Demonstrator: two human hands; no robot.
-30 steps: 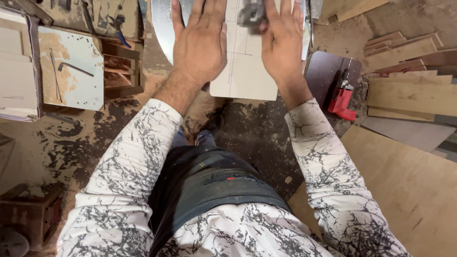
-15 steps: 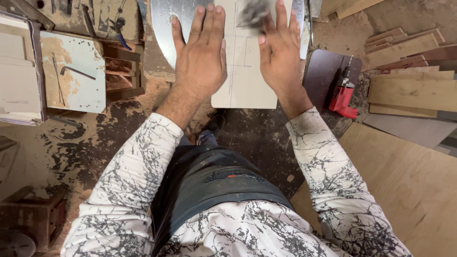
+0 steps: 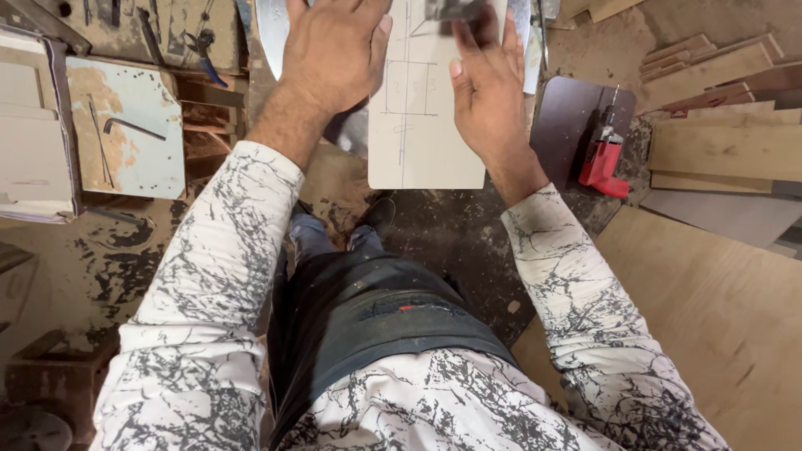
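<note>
A pale board [image 3: 418, 138] with pencil lines lies on a round metal saw table [image 3: 271, 29] at the top of the view. My left hand [image 3: 330, 50] lies flat on the board's left edge, fingers partly cut off by the frame. My right hand [image 3: 489, 92] presses flat on the board's right side, fingers spread. A blurred grey blade guide [image 3: 455, 10] sits over the board between my two hands.
A red power drill [image 3: 603, 159] rests on a dark panel at the right. Stacked wood offcuts [image 3: 718, 92] lie beyond it, and a large plywood sheet [image 3: 718, 317] at lower right. A dusty white plate [image 3: 125, 125] with a hex key lies left. Sawdust covers the floor.
My left hand has slid forward and left along the board, uncovering a pencilled rectangle. My right hand and the board stayed roughly where they were.
</note>
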